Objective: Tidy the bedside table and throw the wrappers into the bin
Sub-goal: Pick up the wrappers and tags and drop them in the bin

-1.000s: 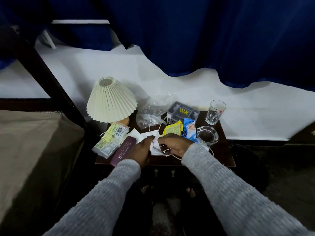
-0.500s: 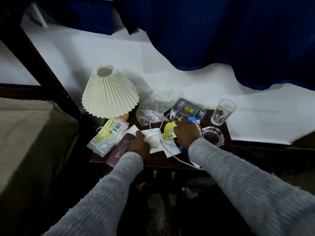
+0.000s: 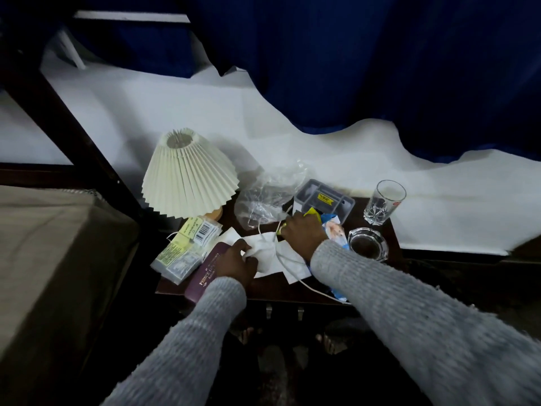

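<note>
Bedside table (image 3: 389, 230) during the gathering of litter, all places given from the pleated lamp (image 3: 187, 174). Just below the lamp's base lie clear packets with barcode labels (image 3: 187, 244) and, below those, a maroon passport (image 3: 209, 281). To the lower right, our left hand (image 3: 238, 263) has its fingers closed on crumpled white tissue (image 3: 263, 253). Farther right, our right hand (image 3: 304, 232) is clenched around a yellow wrapper (image 3: 311, 212), with a blue wrapper (image 3: 333, 230) touching it. Beyond stand a grey organiser tray (image 3: 325, 197), a glass ashtray (image 3: 367, 244) and a tumbler (image 3: 385, 200). We judge the wrappers are being collected; next, both handfuls need lifting clear of the white cord (image 3: 289, 273). No bin is in view.
</note>
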